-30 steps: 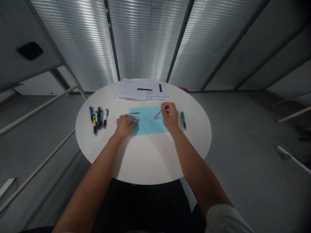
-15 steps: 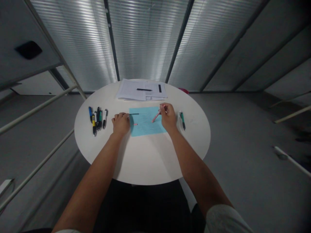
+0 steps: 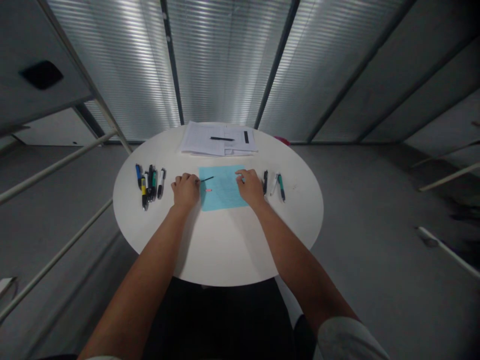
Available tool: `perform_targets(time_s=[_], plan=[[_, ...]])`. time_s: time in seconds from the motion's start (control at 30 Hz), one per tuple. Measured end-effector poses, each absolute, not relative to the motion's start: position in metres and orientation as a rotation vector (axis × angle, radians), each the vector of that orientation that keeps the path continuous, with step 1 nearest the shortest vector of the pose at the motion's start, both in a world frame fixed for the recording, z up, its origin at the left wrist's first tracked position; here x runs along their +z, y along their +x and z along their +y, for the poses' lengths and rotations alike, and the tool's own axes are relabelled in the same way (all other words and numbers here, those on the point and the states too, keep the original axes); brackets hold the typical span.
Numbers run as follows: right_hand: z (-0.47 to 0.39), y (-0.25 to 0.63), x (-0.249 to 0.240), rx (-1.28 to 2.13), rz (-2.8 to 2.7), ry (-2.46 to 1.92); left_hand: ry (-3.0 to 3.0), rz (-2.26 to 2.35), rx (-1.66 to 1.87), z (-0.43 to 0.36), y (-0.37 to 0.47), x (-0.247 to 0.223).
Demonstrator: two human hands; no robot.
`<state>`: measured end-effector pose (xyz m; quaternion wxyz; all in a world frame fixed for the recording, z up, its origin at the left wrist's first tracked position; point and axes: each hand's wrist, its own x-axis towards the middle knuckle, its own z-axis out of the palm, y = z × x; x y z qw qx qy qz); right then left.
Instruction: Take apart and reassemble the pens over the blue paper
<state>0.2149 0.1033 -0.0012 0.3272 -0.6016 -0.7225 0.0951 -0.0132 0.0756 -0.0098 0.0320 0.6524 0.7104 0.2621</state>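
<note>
My left hand (image 3: pixel 186 190) rests at the left edge of a light blue sheet (image 3: pixel 225 197), its fingers closed on a thin dark stick like a pen refill (image 3: pixel 207 178). That stick points right over the paper, tilted slightly upward. A small pink piece (image 3: pixel 208 190) lies on the sheet just right of this hand. Over the sheet's right edge is my right hand (image 3: pixel 250 187), its thumb and forefinger bent but apart. No pen shows in it; what lies under its palm is hidden.
Several pens and markers (image 3: pixel 149 185) lie in a group at the left of the round white table (image 3: pixel 225 255). Right of my right hand are a black pen (image 3: pixel 265 182), a clear piece (image 3: pixel 274 185) and a green pen (image 3: pixel 281 187). White papers (image 3: pixel 202 140) hold another black pen (image 3: pixel 222 139).
My right hand has moved slightly left and lower, and the pink pen it held is out of sight. The dark stick in my left hand has tilted. The black pen at right is now uncovered.
</note>
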Motion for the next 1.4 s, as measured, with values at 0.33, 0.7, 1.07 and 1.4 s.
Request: perform_targets(time_s=[0.33,0.7,1.07,1.4], plan=[[0.098,0.213,0.002,0.148,-2.156,-1.43,2.001,1.885,0.996,0.073,-0.012,-0.007],[0.101,0.224,0.011,0.184,-2.137,-1.543,1.924,1.957,1.017,0.075,-0.015,-0.011],[0.103,0.226,0.012,0.23,-2.034,-1.602,1.585,1.7,1.403,0.084,-0.022,-0.016],[0.114,0.24,0.008,0.299,-1.631,-1.693,0.861,1.469,1.721,0.089,-0.033,-0.011]])
